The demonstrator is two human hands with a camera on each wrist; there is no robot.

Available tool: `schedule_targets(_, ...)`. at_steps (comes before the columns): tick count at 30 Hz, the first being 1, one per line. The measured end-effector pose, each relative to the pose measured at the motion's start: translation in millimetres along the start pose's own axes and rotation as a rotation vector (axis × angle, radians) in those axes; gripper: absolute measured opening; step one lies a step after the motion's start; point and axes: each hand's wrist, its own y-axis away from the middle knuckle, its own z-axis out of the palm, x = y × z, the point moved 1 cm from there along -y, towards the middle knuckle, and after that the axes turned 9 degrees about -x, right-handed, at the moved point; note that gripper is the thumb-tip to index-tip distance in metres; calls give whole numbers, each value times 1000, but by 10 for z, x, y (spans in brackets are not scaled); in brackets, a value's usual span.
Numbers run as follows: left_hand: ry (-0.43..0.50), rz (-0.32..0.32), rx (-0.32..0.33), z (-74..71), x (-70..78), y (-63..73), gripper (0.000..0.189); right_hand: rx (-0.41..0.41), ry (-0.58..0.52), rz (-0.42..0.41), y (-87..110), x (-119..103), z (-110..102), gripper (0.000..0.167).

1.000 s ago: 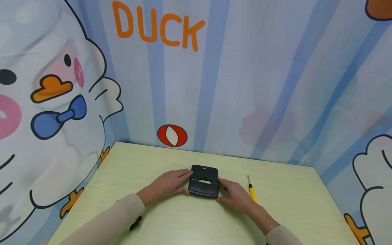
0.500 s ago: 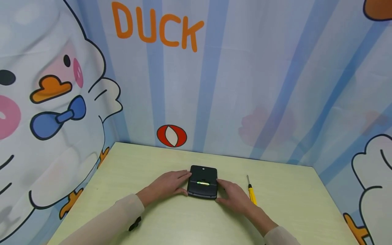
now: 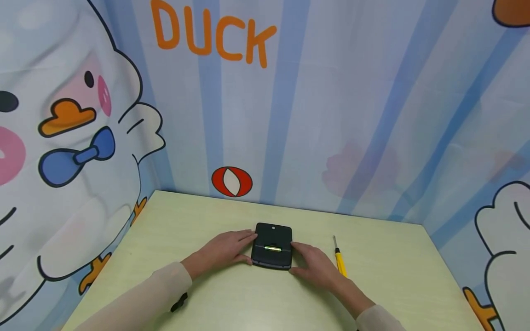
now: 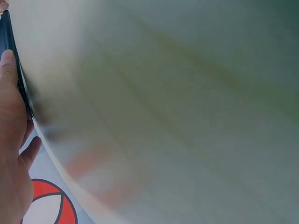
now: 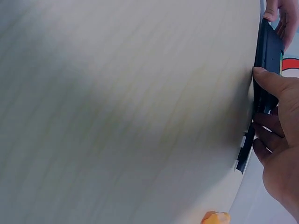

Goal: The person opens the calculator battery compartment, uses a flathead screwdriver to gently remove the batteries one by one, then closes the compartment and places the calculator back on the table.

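A flat black device [image 3: 271, 257] with rounded corners lies on the table in the head view, with a slim green battery [image 3: 273, 248] showing in a slot in its upper face. My left hand [image 3: 223, 248] holds its left side, fingers by the upper edge and thumb at the near corner. On the opposite side my right hand [image 3: 316, 265] grips it, thumb at the near right corner. In the right wrist view, a small dark piece [image 5: 245, 149] lies by the right fingers, partly hidden. The left wrist view shows only the device's dark edge [image 4: 10, 37] beside the left hand.
A screwdriver [image 3: 340, 262] with a yellow handle and black collar lies right of the right hand, its tip pointing away. The pale wooden table [image 3: 232, 299] ends at a printed duck curtain [image 3: 248, 115] at the back and sides.
The black device and both hands have shifted slightly left. The right hand has come over the small dark piece glimpsed beside it a second ago. The screwdriver stays where it was.
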Motion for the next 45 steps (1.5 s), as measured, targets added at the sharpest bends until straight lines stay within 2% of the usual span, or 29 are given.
schedule_targets(10,-17,-13,-33,-41,2,-2,85,7,15,-32,-14,-23,-12,70)
schedule_targets(16,-17,10,-20,-13,16,92,85,-4,55,-40,25,-100,11,71)
schedule_targets(22,4,7,-48,-29,54,189,86,30,107,-83,96,-174,34,71)
schedule_targets(33,-6,8,-48,-44,99,236,84,8,86,-78,133,-172,59,71)
schedule_targets(39,8,-16,-26,-60,59,189,85,10,87,-79,135,-157,13,70)
schedule_targets(43,31,-21,10,-105,49,123,86,25,73,-90,117,-183,-66,65)
schedule_targets(45,50,-23,7,-137,61,78,88,25,55,-91,109,-205,-111,63)
